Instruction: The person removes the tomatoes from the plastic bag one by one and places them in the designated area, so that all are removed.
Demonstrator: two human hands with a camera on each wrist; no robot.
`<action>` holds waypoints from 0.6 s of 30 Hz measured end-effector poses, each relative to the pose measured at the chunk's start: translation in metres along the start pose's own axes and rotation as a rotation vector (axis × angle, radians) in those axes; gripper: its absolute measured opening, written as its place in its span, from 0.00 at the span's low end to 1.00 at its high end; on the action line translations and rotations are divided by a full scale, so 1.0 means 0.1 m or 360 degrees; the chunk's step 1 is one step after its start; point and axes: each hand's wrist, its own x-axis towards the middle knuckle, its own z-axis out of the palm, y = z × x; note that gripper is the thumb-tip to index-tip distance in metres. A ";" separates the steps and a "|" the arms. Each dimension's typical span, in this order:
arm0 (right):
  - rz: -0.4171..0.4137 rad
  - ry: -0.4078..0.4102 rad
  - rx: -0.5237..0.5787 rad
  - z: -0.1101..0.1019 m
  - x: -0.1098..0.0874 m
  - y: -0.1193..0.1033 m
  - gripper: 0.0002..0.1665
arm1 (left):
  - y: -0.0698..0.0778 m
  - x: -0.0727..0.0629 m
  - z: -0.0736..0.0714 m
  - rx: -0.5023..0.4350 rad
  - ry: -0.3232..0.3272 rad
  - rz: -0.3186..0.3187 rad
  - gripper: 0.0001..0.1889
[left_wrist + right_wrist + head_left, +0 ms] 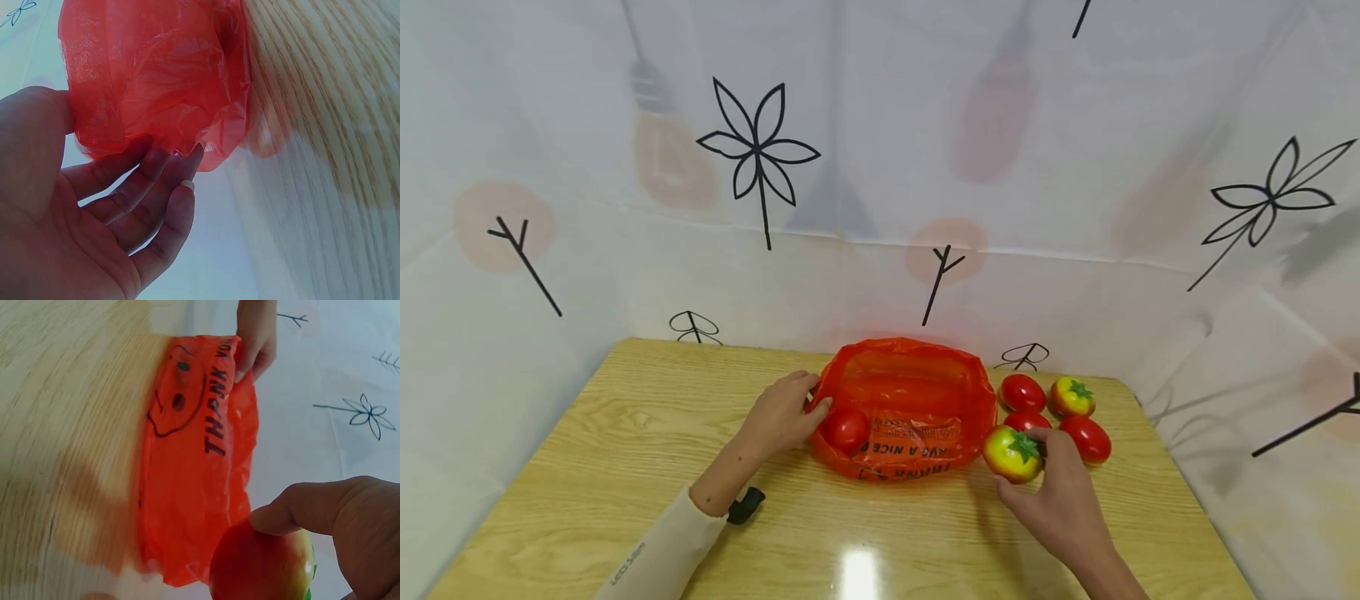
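A red plastic bag point(917, 387) printed with black lettering stands on the table with its mouth spread wide. At its left rim, my left hand point(781, 417) pinches the film between thumb and fingers; in the left wrist view the fingertips point(181, 206) lie along the bag's edge. Inside the bag, near that hand, lies one red tomato point(847, 431). My right hand point(1063, 508) grips a yellow and red tomato point(1006, 457) with a green leafy top, just beside the bag's right rim. In the right wrist view, the thumb presses on this tomato point(256, 565).
Several more tomatoes sit right of the bag: a red one point(1022, 392), a yellow-red one with green leaves point(1070, 398), another red one point(1088, 440) and one partly hidden behind the held tomato. A patterned cloth point(880, 183) hangs behind the wooden table point(647, 433).
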 end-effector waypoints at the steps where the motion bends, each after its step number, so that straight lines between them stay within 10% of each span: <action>1: 0.0011 -0.0007 0.0002 0.00 0.00 0.01 0.48 | 0.00 0.00 0.00 -0.0001 -0.0002 -0.0001 0.15; 18: 0.0229 -0.0156 -0.0054 -0.01 0.01 0.27 0.52 | 0.01 0.00 0.01 -0.0001 -0.0015 -0.0012 0.15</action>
